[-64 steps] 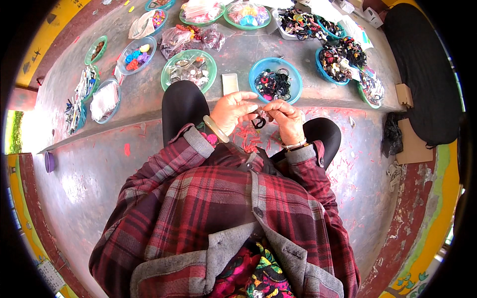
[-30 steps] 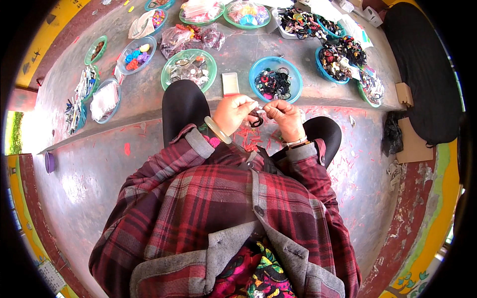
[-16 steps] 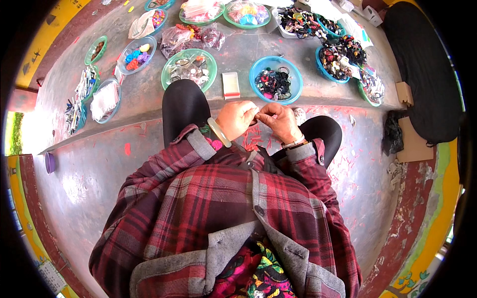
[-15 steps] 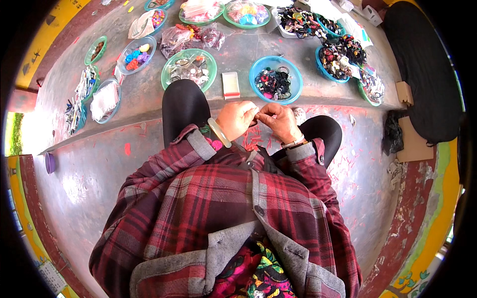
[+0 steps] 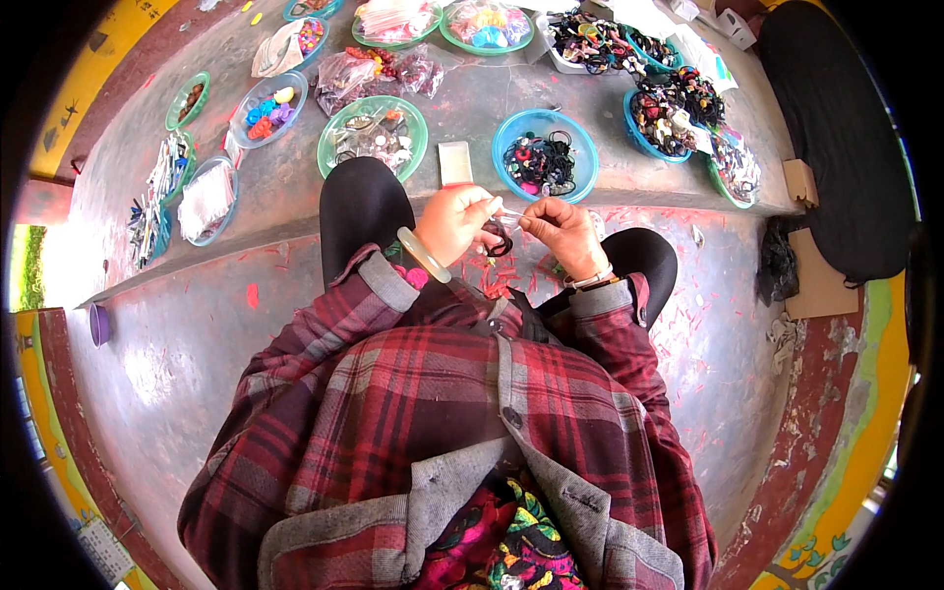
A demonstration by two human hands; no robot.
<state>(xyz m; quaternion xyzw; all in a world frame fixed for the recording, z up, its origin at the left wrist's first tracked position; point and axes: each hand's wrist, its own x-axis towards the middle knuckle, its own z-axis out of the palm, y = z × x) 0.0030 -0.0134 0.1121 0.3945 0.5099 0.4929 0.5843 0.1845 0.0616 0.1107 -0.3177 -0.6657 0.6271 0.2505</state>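
Note:
My left hand (image 5: 454, 226) and my right hand (image 5: 568, 238) are close together above my knees, fingertips pinched. Between them stretches a thin, pale, see-through piece (image 5: 512, 214), too small to name surely; both hands pinch it. A dark loop like a hair tie (image 5: 500, 242) hangs by the fingers of my left hand. Just beyond lies a small cream tray (image 5: 454, 163), its near end hidden by my left hand. The blue bowl (image 5: 586, 187) to its right holds black hair ties with some red and pink pieces.
A green basin (image 5: 418, 157) of clear packets stands behind my left knee. Several more bowls and baskets of small goods line the grey ledge (image 5: 472, 108). Red scraps (image 5: 678, 324) litter the floor by my right knee. A black plastic bag (image 5: 777, 265) lies at the right.
My hands have drawn slightly apart, the right one moving rightward. The pale piece now shows between them, and the dark loop hangs in plain view below.

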